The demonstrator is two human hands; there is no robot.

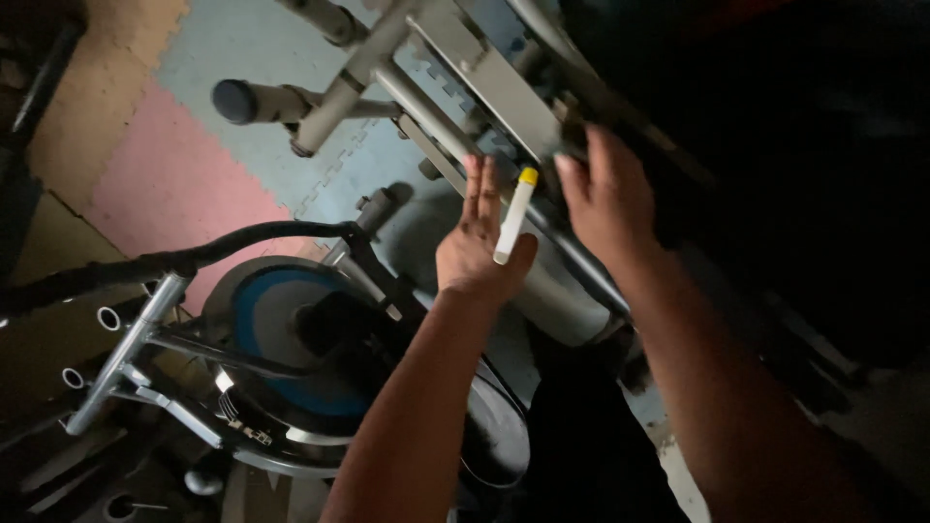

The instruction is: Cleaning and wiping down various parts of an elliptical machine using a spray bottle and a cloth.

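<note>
In a dim room, a person's left hand (475, 247) holds a slim white tube with a yellow cap (514, 215), pinned against the palm by the thumb while the fingers (481, 194) stretch out flat and nearly straight. The tube is narrow and cylindrical, its body plain white, its short cap bright yellow; it stands almost upright, tilted slightly to the right, cap end uppermost. It sits between the two hands, just in front of a grey metal frame (484, 77) of exercise equipment that runs diagonally across the upper part of the view.

The right hand (605, 199) rests against that frame, its fingers curled over a dark fitting (567, 145) on the bar; whether they grip it firmly or merely touch it cannot be told in the low light. Both forearms reach up from the lower edge of the view.

To the lower left stands an exercise bike (281, 339) with a round black and blue flywheel housing (266, 310), silver tubing and a curved black handlebar (194, 257). A grey bar with a black end cap (235, 101) juts out at upper left. Beneath everything lies a floor of interlocking foam mats (184, 184) in pink, pale blue and tan. The right side of the view is too dark to make out.
</note>
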